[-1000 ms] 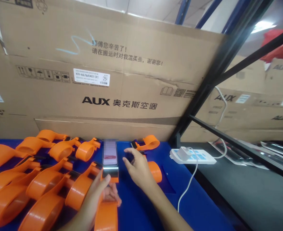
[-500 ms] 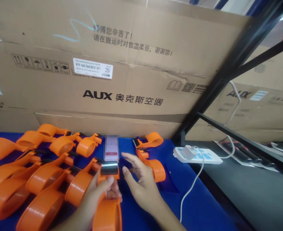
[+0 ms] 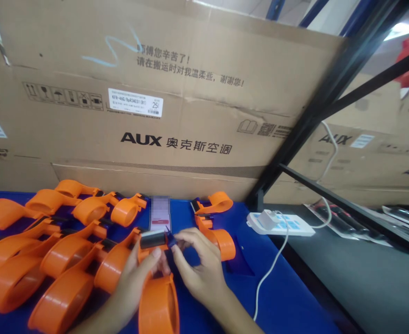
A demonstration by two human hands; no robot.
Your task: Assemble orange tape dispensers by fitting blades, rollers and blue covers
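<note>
My left hand is wrapped round the neck of an orange tape dispenser. Its black roller and toothed edge face away from me, and its wide ring hangs toward the front. Between thumb and forefinger, my right hand pinches a small dark blue plastic piece against the right end of the dispenser's head. Whether that piece is fastened there I cannot tell. More orange tape dispensers lie close by on the left, several of them overlapping.
A blue surface lies under everything. Behind my hands is a phone. Two more dispensers rest at right, beside a white power strip with a trailing cable. A large cardboard box stands behind, next to a black metal frame.
My right hand has closed in on the dispenser's head and now pinches the dark blue piece there. The held dispenser has tilted a little. The camera view has shifted slightly.
</note>
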